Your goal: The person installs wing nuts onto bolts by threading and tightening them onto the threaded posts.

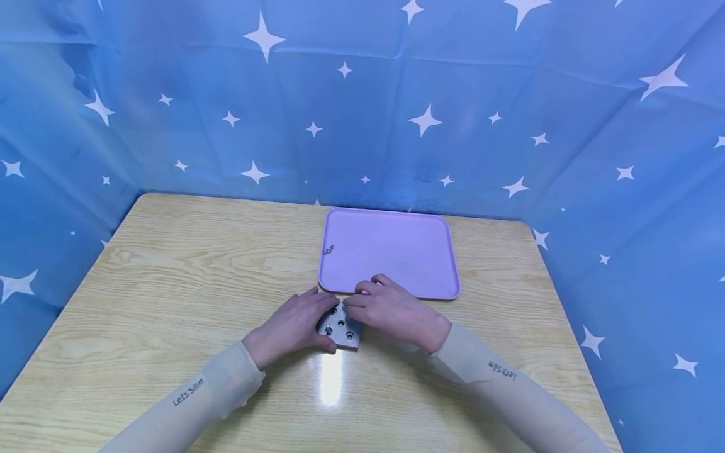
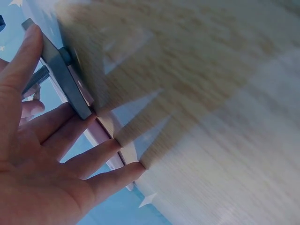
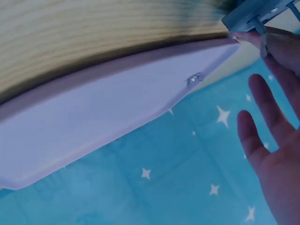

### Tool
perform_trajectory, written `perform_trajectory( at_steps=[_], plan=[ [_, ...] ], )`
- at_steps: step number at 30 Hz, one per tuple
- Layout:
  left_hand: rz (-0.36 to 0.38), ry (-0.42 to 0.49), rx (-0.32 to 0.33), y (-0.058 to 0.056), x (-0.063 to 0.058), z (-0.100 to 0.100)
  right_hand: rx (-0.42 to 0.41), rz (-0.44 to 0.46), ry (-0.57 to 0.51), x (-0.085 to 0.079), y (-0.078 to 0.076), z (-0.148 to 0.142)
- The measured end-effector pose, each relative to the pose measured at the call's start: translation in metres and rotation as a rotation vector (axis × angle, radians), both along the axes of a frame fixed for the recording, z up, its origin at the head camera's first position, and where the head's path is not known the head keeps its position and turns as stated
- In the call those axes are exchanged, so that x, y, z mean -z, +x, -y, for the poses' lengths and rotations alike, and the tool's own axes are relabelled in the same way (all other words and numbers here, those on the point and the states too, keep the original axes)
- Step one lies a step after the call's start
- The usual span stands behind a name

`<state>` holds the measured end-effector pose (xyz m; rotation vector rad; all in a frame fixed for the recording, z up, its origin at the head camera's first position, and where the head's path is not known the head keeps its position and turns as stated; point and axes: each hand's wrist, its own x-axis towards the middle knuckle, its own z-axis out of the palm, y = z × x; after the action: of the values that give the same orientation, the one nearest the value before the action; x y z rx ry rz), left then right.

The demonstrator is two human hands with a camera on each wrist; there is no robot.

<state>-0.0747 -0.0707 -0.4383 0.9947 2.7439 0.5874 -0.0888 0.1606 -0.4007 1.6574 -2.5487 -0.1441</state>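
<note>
A small grey metal plate (image 1: 347, 335) with several round holes lies on the table, between both hands. My left hand (image 1: 294, 324) grips it, thumb at the near edge and fingers at the far edge. Its other fingertips (image 2: 138, 168) touch the wood. A threaded bolt (image 2: 36, 80) stands up from the plate. At the plate's far right part, my right hand (image 1: 393, 311) pinches with thumb and forefinger round a bolt (image 3: 257, 24) on the plate. Its remaining fingers (image 3: 265, 93) are spread away. The right fingers partly hide the plate in the head view.
Just beyond the hands lies a purple tray (image 1: 391, 251) with a raised rim. Small dark pieces (image 1: 328, 250) show at its left side. The wood-grain table (image 1: 198, 264) is backed by a blue star-patterned curtain (image 1: 362, 94).
</note>
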Motion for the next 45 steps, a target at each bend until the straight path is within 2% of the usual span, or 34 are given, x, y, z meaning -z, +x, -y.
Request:
perform_trajectory(
  at_steps=[10, 15, 20, 23, 28, 31, 33, 35, 39, 41, 43, 45],
  plan=[
    [0.004, -0.006, -0.008, 0.000, -0.002, -0.001, 0.129, -0.046, -0.003, 0.008, 0.003, 0.011],
    [0.001, -0.006, -0.005, 0.001, -0.002, -0.001, 0.216, -0.004, -0.060, 0.013, 0.006, 0.018],
    [0.006, -0.006, -0.007, 0.001, -0.002, -0.001, 0.347, 0.100, -0.150, 0.015, 0.009, 0.023],
    [0.014, -0.008, -0.011, 0.001, -0.002, -0.001, 0.413, 0.126, -0.184, 0.016, 0.012, 0.026],
    [0.011, -0.007, -0.014, 0.001, -0.001, -0.001, 0.451, 0.118, -0.206, 0.018, 0.016, 0.027],
    [-0.002, -0.005, -0.008, 0.001, 0.000, -0.001, 0.476, 0.175, -0.198, 0.014, 0.016, 0.023],
    [-0.010, -0.002, -0.003, 0.001, 0.000, -0.001, 0.462, 0.203, -0.180, 0.009, 0.014, 0.018],
    [-0.015, 0.005, 0.000, 0.000, 0.001, -0.001, 0.405, 0.211, -0.154, 0.002, 0.010, 0.012],
    [-0.011, 0.020, 0.001, 0.000, 0.000, -0.001, 0.159, 0.131, -0.074, -0.005, 0.003, 0.002],
    [-0.008, 0.021, 0.001, 0.000, 0.000, 0.000, 0.069, 0.090, -0.047, -0.004, 0.001, 0.000],
    [-0.006, 0.022, -0.001, 0.000, 0.000, 0.000, 0.032, 0.065, -0.031, -0.002, 0.000, 0.000],
    [-0.003, 0.018, -0.002, 0.000, 0.000, -0.001, 0.036, 0.055, -0.023, 0.001, -0.001, 0.001]
  ],
)
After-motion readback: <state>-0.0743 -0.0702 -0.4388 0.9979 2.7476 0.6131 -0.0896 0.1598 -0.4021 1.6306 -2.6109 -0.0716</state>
